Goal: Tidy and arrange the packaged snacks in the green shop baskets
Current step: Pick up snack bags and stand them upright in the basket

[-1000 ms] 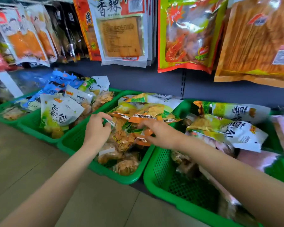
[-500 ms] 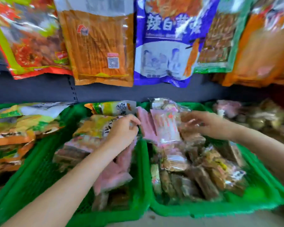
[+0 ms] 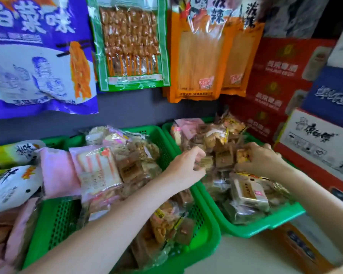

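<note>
Bright, even light fills the scene, with glare on the hanging packets (image 3: 198, 46). Motion blur smears the print, perhaps worst at the left. Wide-angle distortion bends the edges.

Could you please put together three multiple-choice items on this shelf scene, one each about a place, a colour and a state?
1. Which basket are both hands in?
A. the far-right green basket
B. the far-left one
C. neither

2. What colour is the skewer packet hanging on the wall?
A. red
B. green
C. black

3. How is the left hand?
A. flat and open
B. out of sight
C. curled on small snack packets

Answers: 1 A, the left hand and right hand both meet over its pile. 2 B, its border is green. 3 C, its fingers bend round a wrapper.
</note>
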